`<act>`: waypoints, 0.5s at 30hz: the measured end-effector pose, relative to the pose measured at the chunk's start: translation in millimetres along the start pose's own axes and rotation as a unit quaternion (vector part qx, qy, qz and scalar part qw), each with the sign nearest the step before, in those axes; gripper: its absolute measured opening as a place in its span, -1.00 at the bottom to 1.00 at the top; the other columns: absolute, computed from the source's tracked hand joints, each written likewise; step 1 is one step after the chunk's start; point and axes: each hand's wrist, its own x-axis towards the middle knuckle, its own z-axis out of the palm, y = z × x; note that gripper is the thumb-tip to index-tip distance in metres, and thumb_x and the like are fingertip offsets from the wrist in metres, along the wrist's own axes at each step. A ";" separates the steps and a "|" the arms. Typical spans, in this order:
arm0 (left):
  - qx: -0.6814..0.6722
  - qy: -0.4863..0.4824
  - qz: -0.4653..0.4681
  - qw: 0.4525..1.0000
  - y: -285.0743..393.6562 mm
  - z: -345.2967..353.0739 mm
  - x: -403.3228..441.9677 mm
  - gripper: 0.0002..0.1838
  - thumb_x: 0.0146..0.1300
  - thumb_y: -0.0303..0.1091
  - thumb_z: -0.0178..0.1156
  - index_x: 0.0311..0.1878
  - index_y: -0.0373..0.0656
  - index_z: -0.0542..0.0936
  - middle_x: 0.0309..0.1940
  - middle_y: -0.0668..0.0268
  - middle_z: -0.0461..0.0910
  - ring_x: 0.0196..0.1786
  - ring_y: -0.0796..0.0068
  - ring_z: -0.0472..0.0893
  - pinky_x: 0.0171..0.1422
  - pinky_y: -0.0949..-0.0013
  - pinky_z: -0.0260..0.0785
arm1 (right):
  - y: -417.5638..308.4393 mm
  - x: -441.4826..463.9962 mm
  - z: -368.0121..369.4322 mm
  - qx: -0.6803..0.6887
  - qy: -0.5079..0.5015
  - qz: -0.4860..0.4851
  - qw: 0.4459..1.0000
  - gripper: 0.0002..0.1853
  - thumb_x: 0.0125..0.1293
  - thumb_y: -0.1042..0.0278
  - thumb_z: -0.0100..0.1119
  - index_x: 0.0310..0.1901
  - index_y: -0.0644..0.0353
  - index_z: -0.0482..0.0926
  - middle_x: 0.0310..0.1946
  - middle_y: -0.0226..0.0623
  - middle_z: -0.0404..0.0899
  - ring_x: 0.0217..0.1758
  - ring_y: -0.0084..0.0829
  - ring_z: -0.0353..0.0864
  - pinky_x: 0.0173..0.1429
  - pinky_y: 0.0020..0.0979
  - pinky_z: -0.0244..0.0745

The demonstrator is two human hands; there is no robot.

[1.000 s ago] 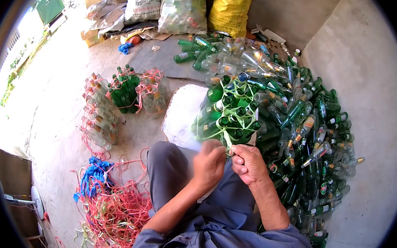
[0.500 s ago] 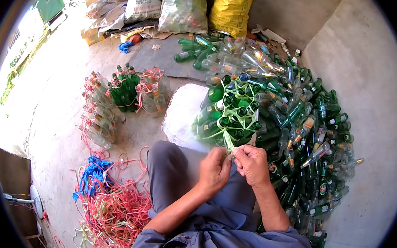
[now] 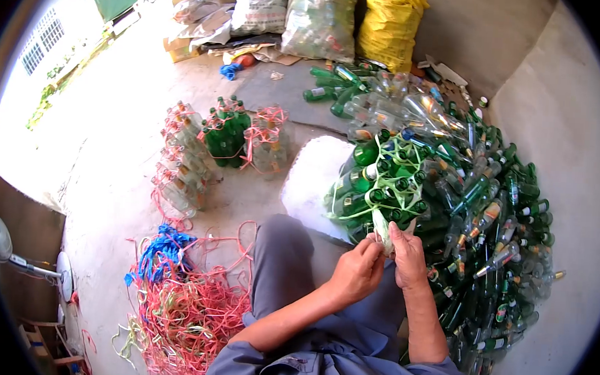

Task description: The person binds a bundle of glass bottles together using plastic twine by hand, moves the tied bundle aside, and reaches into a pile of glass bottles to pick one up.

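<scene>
Green glass bottles (image 3: pixel 360 182) stand upright in a cluster in front of my knees, their necks laced together with pale green plastic twine (image 3: pixel 381 224). A gathered length of that twine runs from the near edge of the bundle to my fingers. My left hand (image 3: pixel 358 273) pinches its end from the left. Close beside it, my right hand (image 3: pixel 409 258) grips the same strip with the thumb on top. The fingertips nearly meet, so exactly how the twine passes between them is hidden.
Loose bottles (image 3: pixel 478 217) are heaped along the right wall. Tied bottle bundles (image 3: pixel 186 158) stand at left, behind a tangle of pink twine (image 3: pixel 191 317) with blue strips (image 3: pixel 164 252). A white sack (image 3: pixel 314 178) lies beside the green bundle. Filled sacks (image 3: pixel 321 22) line the back; a fan (image 3: pixel 64 277) is at lower left.
The camera has turned left, so the scene sits farther right in view. Both hands keep hold of the twine, and its gathered strip looks wider and flatter near my fingers.
</scene>
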 end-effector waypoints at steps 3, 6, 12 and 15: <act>0.066 -0.035 0.009 0.997 -5.2 0.2 -8.8 -0.76 0.23 -0.56 0.22 -0.04 -0.24 0.51 -0.25 -0.01 0.58 -0.34 -0.09 0.63 -0.35 0.05 0.49 | 8.4 9.7 9.8 0.064 -0.031 0.025 0.997 -0.64 0.50 0.21 0.16 -0.05 0.45 0.64 -0.34 -0.23 0.71 -0.25 -0.43 0.71 -0.11 -0.45 0.64; 0.093 -0.048 0.034 0.994 -6.9 1.4 -16.0 -0.65 0.23 -0.54 0.22 0.09 -0.28 0.49 -0.31 0.04 0.59 -0.40 -0.03 0.64 -0.40 0.08 0.50 | 9.7 13.8 15.8 0.113 -0.015 0.062 0.992 -0.69 0.48 0.30 0.16 -0.02 0.46 0.59 -0.47 -0.33 0.60 -0.34 -0.44 0.66 -0.22 -0.44 0.64; 0.108 -0.110 0.100 0.983 3.0 -8.2 -46.8 -0.43 0.17 -0.56 0.23 0.30 -0.33 0.43 -0.36 0.15 0.62 -0.46 0.12 0.64 -0.45 0.18 0.50 | 9.9 11.4 16.1 0.154 0.013 0.087 0.984 -0.77 0.47 0.30 0.16 -0.18 0.36 0.57 -0.61 -0.55 0.33 -0.61 -0.70 0.33 -0.60 -0.62 0.23; 0.105 -0.134 0.105 0.980 15.6 -18.1 -62.8 -0.43 0.12 -0.53 0.26 0.26 -0.39 0.48 -0.21 0.11 0.69 -0.48 0.24 0.66 -0.42 0.26 0.54 | 11.4 9.0 20.9 0.058 0.029 0.046 0.997 -0.76 0.50 0.28 0.11 -0.26 0.29 0.56 -0.67 -0.64 0.23 -0.72 -0.79 0.12 -0.67 -0.64 -0.04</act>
